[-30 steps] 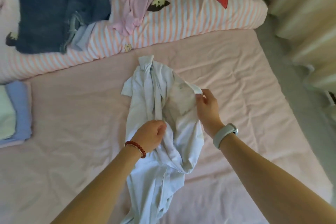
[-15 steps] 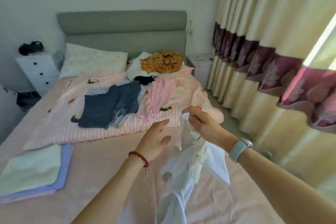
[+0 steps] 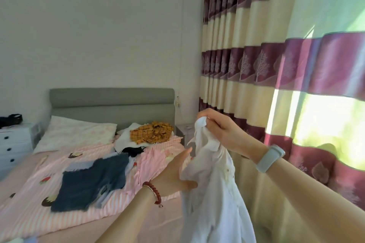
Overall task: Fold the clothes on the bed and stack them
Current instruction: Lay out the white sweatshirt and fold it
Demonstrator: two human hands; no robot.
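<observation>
A pale blue-white shirt (image 3: 215, 189) hangs in the air over the bed's right side. My right hand (image 3: 219, 129) grips its top end, fingers curled round the bunched cloth. My left hand (image 3: 173, 173) is lower, with straight fingers touching the shirt's left edge and the thumb under a fold. On the striped quilt (image 3: 29, 213) lie dark denim shorts (image 3: 92, 181), a pink garment (image 3: 156, 162), a yellow checked garment (image 3: 152, 132) and white and black pieces.
A grey headboard (image 3: 110, 102) and a pillow (image 3: 77, 134) stand at the far end. A white drawer unit (image 3: 13, 144) is at the left. Striped curtains (image 3: 286, 65) hang close on the right, beside the bed's edge.
My right hand has lifted the shirt off the bed and higher. My left hand let go, then came to the shirt's left edge. My view has tilted upward.
</observation>
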